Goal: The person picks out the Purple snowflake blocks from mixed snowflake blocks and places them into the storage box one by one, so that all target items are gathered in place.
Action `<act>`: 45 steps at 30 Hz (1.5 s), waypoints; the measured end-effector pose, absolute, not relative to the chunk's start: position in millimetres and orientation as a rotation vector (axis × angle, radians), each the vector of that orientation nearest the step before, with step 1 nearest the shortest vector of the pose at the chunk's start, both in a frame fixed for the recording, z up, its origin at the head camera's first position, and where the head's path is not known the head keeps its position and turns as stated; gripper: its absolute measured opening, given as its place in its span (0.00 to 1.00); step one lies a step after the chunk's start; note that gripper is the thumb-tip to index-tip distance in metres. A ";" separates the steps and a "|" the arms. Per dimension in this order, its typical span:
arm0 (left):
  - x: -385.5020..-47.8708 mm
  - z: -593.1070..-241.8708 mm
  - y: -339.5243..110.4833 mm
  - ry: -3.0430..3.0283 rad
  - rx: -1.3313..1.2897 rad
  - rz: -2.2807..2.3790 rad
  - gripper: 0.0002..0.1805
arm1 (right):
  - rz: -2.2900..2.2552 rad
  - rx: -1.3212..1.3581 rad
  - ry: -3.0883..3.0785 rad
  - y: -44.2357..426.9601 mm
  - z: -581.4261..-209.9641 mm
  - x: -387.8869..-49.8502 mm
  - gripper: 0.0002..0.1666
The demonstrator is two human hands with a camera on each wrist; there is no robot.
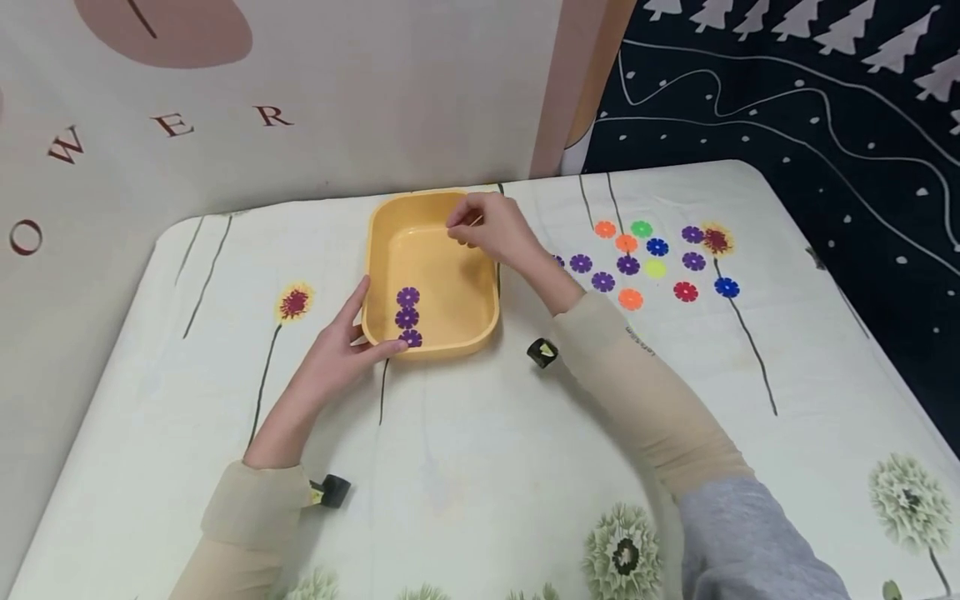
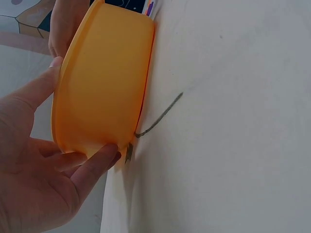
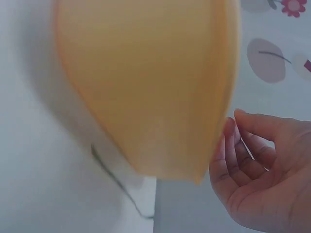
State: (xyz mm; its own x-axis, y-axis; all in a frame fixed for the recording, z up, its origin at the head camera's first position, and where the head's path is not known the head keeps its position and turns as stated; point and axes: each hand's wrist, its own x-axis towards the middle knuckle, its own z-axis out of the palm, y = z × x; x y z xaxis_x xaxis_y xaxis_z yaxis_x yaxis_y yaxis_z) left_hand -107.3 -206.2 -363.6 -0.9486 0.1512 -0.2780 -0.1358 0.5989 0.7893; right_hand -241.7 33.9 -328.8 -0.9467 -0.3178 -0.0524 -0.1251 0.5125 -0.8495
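A yellow plastic tray (image 1: pixel 491 321) with raised walls stands near the far side of the table. My left hand (image 1: pixel 341 354) grips its near left corner, thumb over the rim; in the left wrist view the fingers of that hand (image 2: pixel 53 179) press the outer wall. Three purple notched flower-shaped discs (image 1: pixel 407 317) lie in a column inside, close to the thumb. Above the far right part of the tray is my right hand (image 1: pixel 487 225), thumb and forefinger tips together. Anything between those tips is hidden, in the right wrist view of the hand (image 3: pixel 262 170) too.
Loose discs in several colours lie right of the tray, among them a red disc (image 1: pixel 686 292), a green disc (image 1: pixel 641 228) and a blue disc (image 1: pixel 727 287). A patterned cloth (image 1: pixel 442 467) covers the table. Black strap ends (image 1: pixel 542 352) stick out near both cuffs.
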 end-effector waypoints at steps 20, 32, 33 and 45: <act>-106.0 -362.9 -205.1 2.527 -0.002 1.265 0.58 | -1.321 -0.087 2.608 112.9 -359.8 -242.9 0.10; -105.2 -361.1 -204.4 2.515 -0.004 1.277 0.59 | -1.169 0.027 2.609 146.2 -375.5 -240.4 0.15; -105.1 -361.0 -204.4 2.517 -0.003 1.275 0.59 | -1.149 0.034 2.603 148.1 -375.3 -240.8 0.15; -107.4 -362.5 -205.2 2.515 -0.008 1.277 0.59 | -0.874 0.004 2.598 148.9 -370.9 -246.8 0.16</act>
State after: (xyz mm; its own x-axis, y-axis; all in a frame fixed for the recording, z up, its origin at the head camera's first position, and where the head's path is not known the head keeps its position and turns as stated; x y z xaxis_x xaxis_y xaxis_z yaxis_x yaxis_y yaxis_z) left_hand -107.4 -205.2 -362.5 -0.9489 0.1381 -0.2838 -0.1477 0.6004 0.7860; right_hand -246.8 148.9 -370.9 -0.9207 -0.1219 -0.3708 0.1270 0.8047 -0.5800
